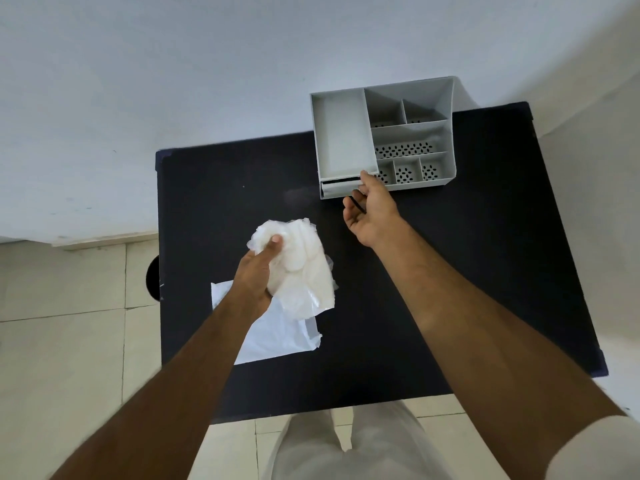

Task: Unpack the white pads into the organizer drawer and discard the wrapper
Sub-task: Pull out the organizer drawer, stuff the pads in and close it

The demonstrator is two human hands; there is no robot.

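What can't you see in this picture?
- Drawer inside: head view, hidden by the organizer tray above it and the right hand.
- How many white pads: bunched in crinkly wrapper, partly behind the left hand.
- Any bin for the wrapper: none in view.

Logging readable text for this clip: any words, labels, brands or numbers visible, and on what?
None can be read.
Organizer: plain grey, no label.
Bag of pads in the left hand: no print visible.
White wrapper on the table: blank.
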